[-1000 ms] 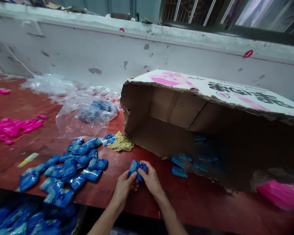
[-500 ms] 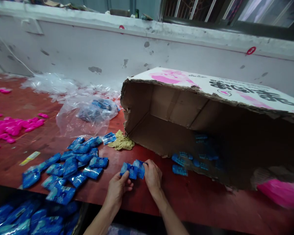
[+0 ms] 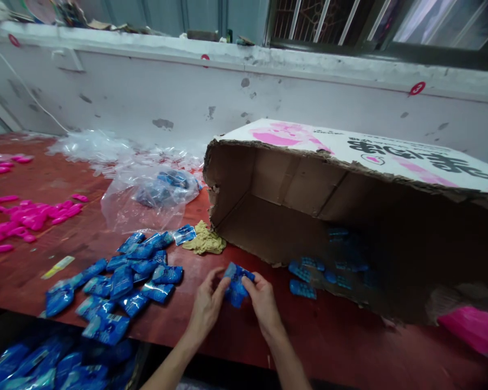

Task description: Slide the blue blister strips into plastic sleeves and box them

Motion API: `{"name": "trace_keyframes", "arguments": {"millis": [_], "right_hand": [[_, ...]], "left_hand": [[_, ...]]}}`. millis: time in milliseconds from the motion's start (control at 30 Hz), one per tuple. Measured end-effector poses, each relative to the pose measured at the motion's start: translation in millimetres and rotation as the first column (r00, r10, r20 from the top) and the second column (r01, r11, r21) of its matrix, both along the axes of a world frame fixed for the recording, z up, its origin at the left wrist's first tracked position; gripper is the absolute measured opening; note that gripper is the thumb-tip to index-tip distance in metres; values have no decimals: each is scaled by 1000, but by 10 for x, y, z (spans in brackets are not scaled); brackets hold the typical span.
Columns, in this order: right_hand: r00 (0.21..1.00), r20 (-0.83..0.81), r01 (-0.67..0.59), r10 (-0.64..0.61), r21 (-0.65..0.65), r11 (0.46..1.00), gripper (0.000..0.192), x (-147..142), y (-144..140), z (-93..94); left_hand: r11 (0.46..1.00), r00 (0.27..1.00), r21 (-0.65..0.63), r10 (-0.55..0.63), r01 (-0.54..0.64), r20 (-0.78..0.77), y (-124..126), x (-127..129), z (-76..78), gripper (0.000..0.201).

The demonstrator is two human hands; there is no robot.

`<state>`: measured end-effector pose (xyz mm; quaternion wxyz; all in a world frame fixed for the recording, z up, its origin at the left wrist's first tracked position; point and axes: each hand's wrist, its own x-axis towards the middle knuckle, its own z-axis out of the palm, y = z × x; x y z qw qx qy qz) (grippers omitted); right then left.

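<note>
Both of my hands meet over the red table's front edge on one small blue packet (image 3: 236, 281). My left hand (image 3: 205, 306) pinches its left side and my right hand (image 3: 262, 303) grips its right side. A spread of several matching blue packets (image 3: 122, 279) lies on the table to the left of my hands. To the right, a torn cardboard box (image 3: 350, 162) lies on its side, open toward me, with several loose blue pieces (image 3: 305, 279) at its mouth.
A clear plastic bag (image 3: 154, 195) holding blue items lies behind the packets, beside a crumpled tan cloth (image 3: 203, 244). Pink pieces (image 3: 28, 216) are scattered at the left. A bin of blue packets (image 3: 44, 365) sits below the table edge. A pink bag (image 3: 472, 330) lies at the right.
The packet in my hands was spread out sideways half a second ago and is now bunched upright between my fingers. My hands have shifted slightly right and toward me.
</note>
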<state>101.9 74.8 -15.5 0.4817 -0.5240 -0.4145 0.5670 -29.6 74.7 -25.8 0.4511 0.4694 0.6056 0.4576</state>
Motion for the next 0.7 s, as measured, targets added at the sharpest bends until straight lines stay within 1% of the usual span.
{"name": "trace_keyframes", "arguments": {"millis": [33,67,100,133,167,200,233,267,300,333,367,400,433,467,500,533,567,600,633,700], "right_hand": [[1000,-18,14,-14,0,1000,29,24,-4,9],[999,-34,23,-23,-3,1000,29,51,-13,19],[999,-46,28,-28,-9,1000,29,78,-24,29],[998,-54,30,-31,-16,999,30,103,-37,36],[998,-59,33,-34,-22,999,31,126,-51,40],[997,-61,37,-39,-27,999,31,146,-64,39],[997,-61,45,-47,-32,998,30,163,-77,36],[997,-58,54,-56,-37,998,30,177,-88,33],[996,-57,69,-71,-43,997,29,187,-98,31],[994,-64,88,-91,-49,995,28,191,-107,32],[990,-81,109,-114,-58,992,28,189,-117,36],[985,-110,129,-136,-66,989,27,178,-127,43],[978,-146,142,-152,-73,987,27,159,-138,51],[971,-182,143,-154,-77,987,27,131,-150,59],[967,-210,132,-146,-77,988,27,97,-165,66],[966,-225,114,-128,-76,991,26,59,-181,69],[966,-232,99,-113,-73,992,25,20,-198,69],[968,-230,87,-101,-71,994,25,-16,-216,64],[971,-220,81,-95,-72,994,25,-48,-234,55],[980,-182,74,-87,-77,994,24,-92,-264,25]], "left_hand": [[989,968,147,65,-29,-243,119,-49,-14,43],[968,872,249,156,-41,-463,249,-104,-38,45],[956,750,290,217,-35,-625,379,-158,-68,47],[958,644,288,224,-7,-731,499,-206,-103,49],[966,570,258,198,25,-797,598,-243,-136,52],[973,523,227,169,48,-835,668,-269,-162,54],[976,506,208,149,63,-850,702,-280,-175,54],[975,517,212,150,63,-843,699,-279,-172,53],[970,559,239,172,49,-811,658,-265,-154,50],[962,635,273,192,30,-748,586,-239,-123,47],[958,739,288,191,4,-647,487,-203,-83,45],[964,853,267,150,-13,-500,372,-156,-41,44],[980,949,198,65,-3,-310,250,-100,-3,47],[996,995,83,-22,30,-95,131,-36,28,51],[996,992,-32,-78,81,99,23,33,49,56],[988,968,-107,-82,109,237,-68,102,59,56],[980,942,-159,-64,122,330,-139,167,62,52],[977,925,-188,-25,103,380,-190,223,59,46],[978,917,-202,25,61,398,-225,268,53,39],[976,911,-217,120,-35,394,-262,319,45,32]]}}
